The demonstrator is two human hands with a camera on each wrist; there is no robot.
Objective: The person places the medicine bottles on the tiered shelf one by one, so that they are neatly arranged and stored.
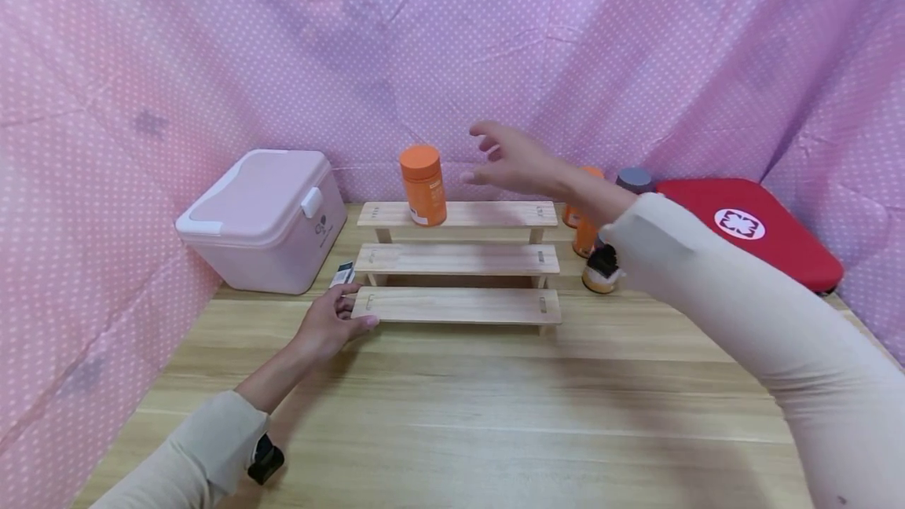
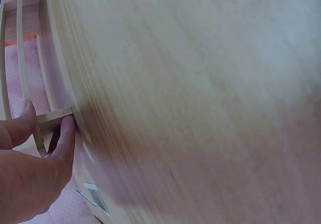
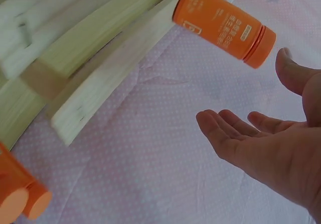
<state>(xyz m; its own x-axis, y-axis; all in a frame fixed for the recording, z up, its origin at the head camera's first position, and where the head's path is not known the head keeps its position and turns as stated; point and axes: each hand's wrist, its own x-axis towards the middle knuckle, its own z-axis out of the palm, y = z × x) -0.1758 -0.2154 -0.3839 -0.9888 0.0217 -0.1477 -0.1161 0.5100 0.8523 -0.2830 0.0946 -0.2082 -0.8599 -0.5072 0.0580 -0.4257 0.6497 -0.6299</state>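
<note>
Where three shelves [image 1: 459, 259] rise, one orange bottle [image 1: 426, 191] stands on top.

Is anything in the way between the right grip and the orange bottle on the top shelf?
Nothing visible: the right grip and orange bottle have only a gap between them, with pink dotted cloth behind.

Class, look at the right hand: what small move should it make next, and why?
Probably swing the right hand back toward the orange bottles right of the wooden rack. It is open and holds nothing, and one orange bottle stands upright on the top shelf. The left hand grips the rack's lower left end, perhaps steadying it.
</note>
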